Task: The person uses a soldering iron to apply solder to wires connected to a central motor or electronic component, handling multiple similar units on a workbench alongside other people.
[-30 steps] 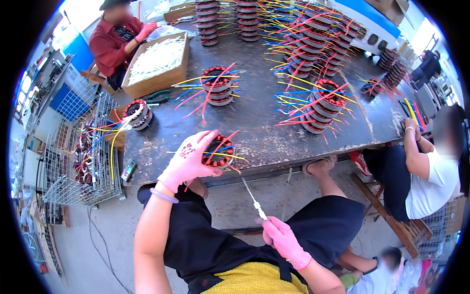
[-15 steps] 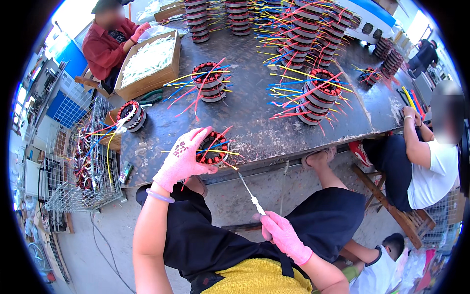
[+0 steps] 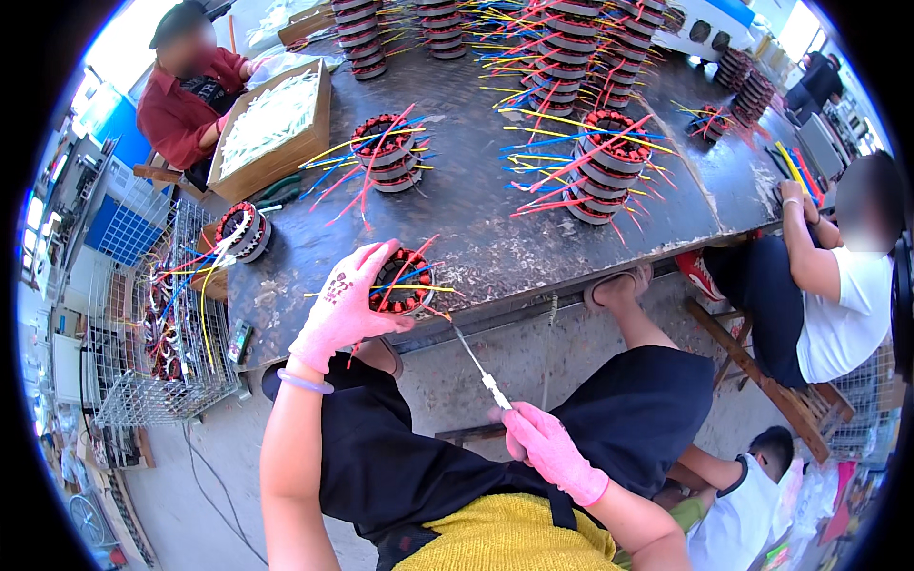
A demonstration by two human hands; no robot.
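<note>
At the table's near edge my left hand (image 3: 345, 306), in a pink glove with a purple ring on the wrist, grips a stator (image 3: 404, 283) by its left side. Red windings line the stator, and red, yellow and blue leads cross its opening. My right hand (image 3: 554, 451), also gloved in pink, is closed around the lower end of a thin metal rod tool (image 3: 466, 348). White material surrounds the rod partway down. The tool's tip meets the end of a red lead at the stator's lower right; whether it hooks the lead is too small to tell.
Stacked stators (image 3: 609, 171) with splayed leads stand on the dark table (image 3: 476, 209), beside a shorter stack (image 3: 387, 157) and a single stator (image 3: 244, 233). A cardboard box (image 3: 276, 143) holds white strips. Wire basket (image 3: 143, 395) lies left; co-workers sit far left and right.
The view has shifted slightly, so the table and its stacks sit higher and further left. Both hands keep their grips, and the tool's tip stays at the red lead.
</note>
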